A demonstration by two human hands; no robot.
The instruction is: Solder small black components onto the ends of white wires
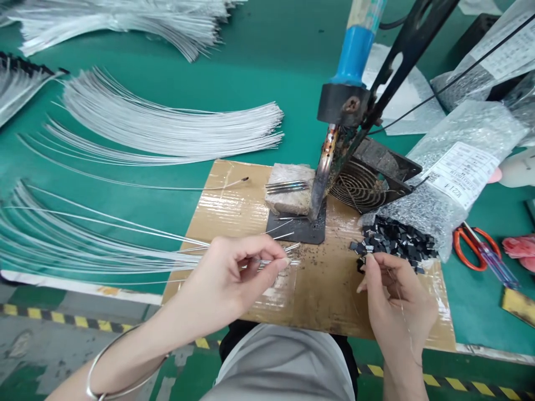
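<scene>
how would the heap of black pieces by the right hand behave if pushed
The heap of black pieces would probably spread, as they appear loose. Each is likely light, being so small, and unlikely to roll, given the blocky shapes.

On our green worktop (267,61) we see brown rectangular cardboard (334,301), bundled thin white wires (175,131), a clear bubble-wrap bag (426,195) and orange-handled scissors (456,240).

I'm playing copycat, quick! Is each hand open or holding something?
Left hand: closed, holding white wires.
Right hand: closed, holding a thin strand; anything else can't be told.
</scene>
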